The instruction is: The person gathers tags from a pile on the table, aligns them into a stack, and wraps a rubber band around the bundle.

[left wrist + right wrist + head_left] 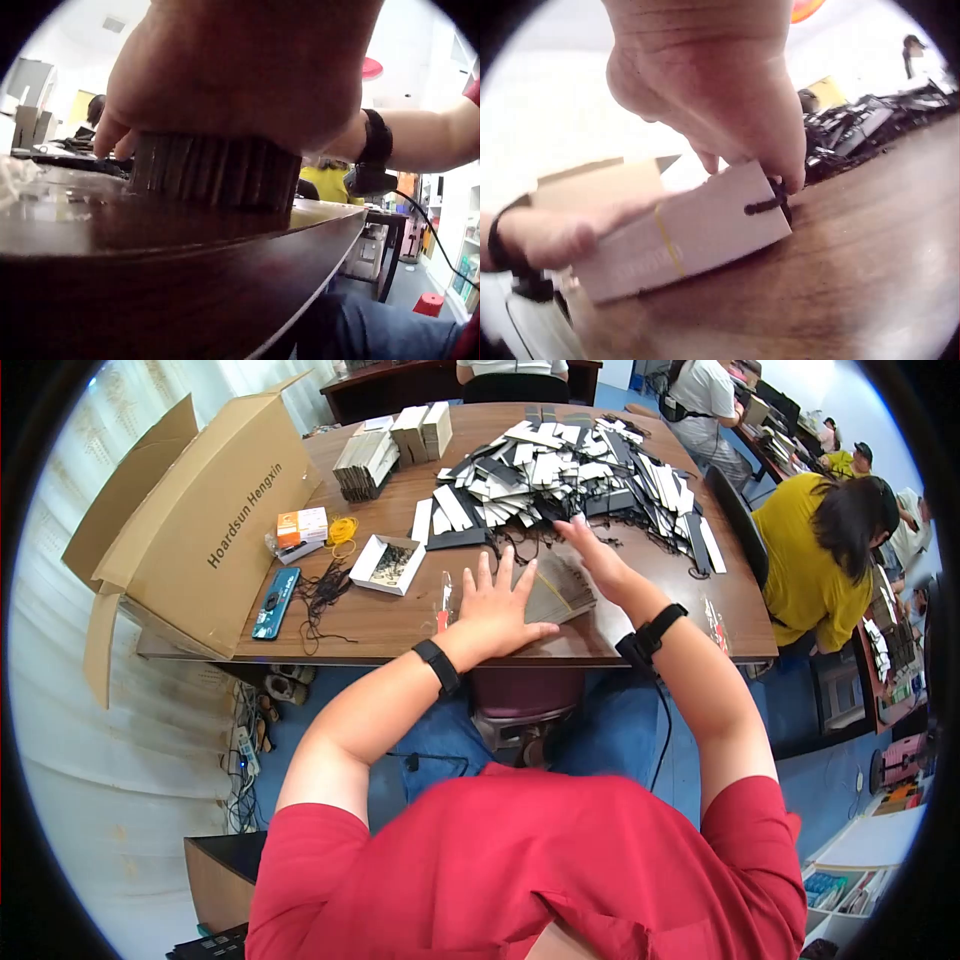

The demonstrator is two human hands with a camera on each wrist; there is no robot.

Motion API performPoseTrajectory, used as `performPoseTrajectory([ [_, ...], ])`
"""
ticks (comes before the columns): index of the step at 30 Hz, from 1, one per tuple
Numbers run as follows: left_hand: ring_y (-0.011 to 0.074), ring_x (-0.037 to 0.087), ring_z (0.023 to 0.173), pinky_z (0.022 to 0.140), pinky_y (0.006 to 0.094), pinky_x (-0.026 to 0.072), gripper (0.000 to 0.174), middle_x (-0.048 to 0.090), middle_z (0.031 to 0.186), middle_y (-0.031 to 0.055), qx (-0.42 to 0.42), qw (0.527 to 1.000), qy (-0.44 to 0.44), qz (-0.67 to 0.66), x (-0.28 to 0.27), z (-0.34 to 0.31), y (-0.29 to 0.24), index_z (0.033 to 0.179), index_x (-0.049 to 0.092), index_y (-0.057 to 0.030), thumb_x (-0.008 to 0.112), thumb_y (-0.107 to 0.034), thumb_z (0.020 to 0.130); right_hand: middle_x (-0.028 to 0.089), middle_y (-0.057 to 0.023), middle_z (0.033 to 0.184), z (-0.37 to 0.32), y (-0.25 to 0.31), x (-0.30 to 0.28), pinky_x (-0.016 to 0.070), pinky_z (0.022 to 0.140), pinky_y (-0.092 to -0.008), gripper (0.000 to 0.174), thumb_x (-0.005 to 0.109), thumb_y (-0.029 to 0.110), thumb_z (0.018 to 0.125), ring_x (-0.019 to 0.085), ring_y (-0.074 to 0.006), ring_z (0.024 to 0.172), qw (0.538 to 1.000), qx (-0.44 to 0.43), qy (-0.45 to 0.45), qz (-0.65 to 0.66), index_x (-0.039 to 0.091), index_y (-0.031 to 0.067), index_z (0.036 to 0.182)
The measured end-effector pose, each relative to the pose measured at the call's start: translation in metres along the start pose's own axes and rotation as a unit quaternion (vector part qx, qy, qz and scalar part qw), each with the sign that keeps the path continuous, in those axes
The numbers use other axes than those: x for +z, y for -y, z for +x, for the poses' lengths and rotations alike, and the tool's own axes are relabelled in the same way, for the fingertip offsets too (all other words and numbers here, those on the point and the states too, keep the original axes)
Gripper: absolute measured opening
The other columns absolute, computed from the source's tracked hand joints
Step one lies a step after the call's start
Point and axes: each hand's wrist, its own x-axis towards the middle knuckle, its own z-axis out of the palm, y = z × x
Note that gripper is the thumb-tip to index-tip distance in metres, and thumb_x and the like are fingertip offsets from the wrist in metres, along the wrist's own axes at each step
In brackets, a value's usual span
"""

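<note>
A bundle of hang tags (pixel 556 592) lies near the table's front edge, a yellow rubber band around it and a black cord at one end (pixel 761 206). My left hand (pixel 500 610), fingers spread, rests against the bundle's left side. Fingers of my right hand (pixel 603 568) extend straight and stand close over the bundle's right end. The right wrist view has the left hand (pixel 547 236) at the near end of the bundle. In the left wrist view the layered tag edges (pixel 217 171) show beneath a hand.
Beyond the hands lies a big heap of black and white tags (pixel 560 470). To its left stand stacked tag bundles (pixel 365 463). A white box (pixel 388 565) of small parts, yellow rubber bands (pixel 342 530), a phone (pixel 276 603) and a large carton (pixel 215 520) are at the left.
</note>
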Motion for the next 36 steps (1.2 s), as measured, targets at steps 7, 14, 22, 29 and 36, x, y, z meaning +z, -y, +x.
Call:
performPoseTrajectory([
  [7,0.0513,0.024,0.142,0.111,0.0631,0.0235,0.102,0.02,0.157,0.0291,-0.015,0.995,0.092,0.023,0.001,0.003,-0.008,0.155,0.023,-0.0075,0.05,-0.075,0.083,0.031,-0.0167,0.156,-0.018,-0.012,0.045,0.0199,0.113,-0.0626,0.074,0.044,0.062,0.093,0.025,-0.0437,0.144,0.789,-0.065,-0.148,-0.593,0.032,0.0182,0.152],
  [14,0.0421,0.047,0.116,0.098,0.0487,0.0454,0.1,0.037,0.134,0.0264,-0.019,0.993,0.088,-0.075,0.008,0.002,-0.009,0.154,0.019,-0.0043,0.071,-0.047,0.08,0.026,-0.0165,0.159,-0.01,-0.006,0.019,0.0177,0.118,-0.0382,0.08,0.042,0.058,0.098,0.021,-0.027,0.147,0.999,0.018,0.027,0.013,0.016,0.0114,0.157],
  [22,0.0471,0.044,0.12,0.098,0.0511,0.0431,0.099,0.04,0.132,0.0314,-0.003,0.983,0.099,-0.153,0.002,-0.001,0.024,0.151,0.022,-0.002,0.072,-0.047,0.078,0.02,-0.0138,0.162,-0.017,0.004,-0.006,0.0051,0.12,-0.0371,0.078,0.029,0.062,0.1,0.011,-0.0257,0.15,0.989,0.068,0.076,0.103,0.012,0.0117,0.158],
  [29,0.044,0.051,0.121,0.101,0.0472,0.0444,0.105,0.044,0.134,0.0321,-0.213,0.959,0.01,-0.189,-0.106,0.062,0.222,0.146,0.035,-0.0063,0.073,-0.063,0.066,0.03,-0.0209,0.155,-0.083,-0.043,-0.03,0.0166,0.118,-0.0526,0.072,0.049,0.053,0.094,0.022,-0.0384,0.146,0.772,-0.097,-0.04,-0.627,0.036,0.0084,0.148],
  [36,0.0469,0.021,0.144,0.116,0.0547,0.0205,0.107,0.028,0.151,0.0335,-0.359,0.925,-0.058,-0.111,-0.106,0.188,0.377,0.153,0.024,-0.0068,0.069,-0.061,0.073,0.036,-0.02,0.151,-0.083,-0.037,-0.024,0.0191,0.116,-0.0525,0.064,0.055,0.046,0.091,0.029,-0.0386,0.142,0.786,-0.111,-0.078,-0.604,0.045,0.0101,0.142],
])
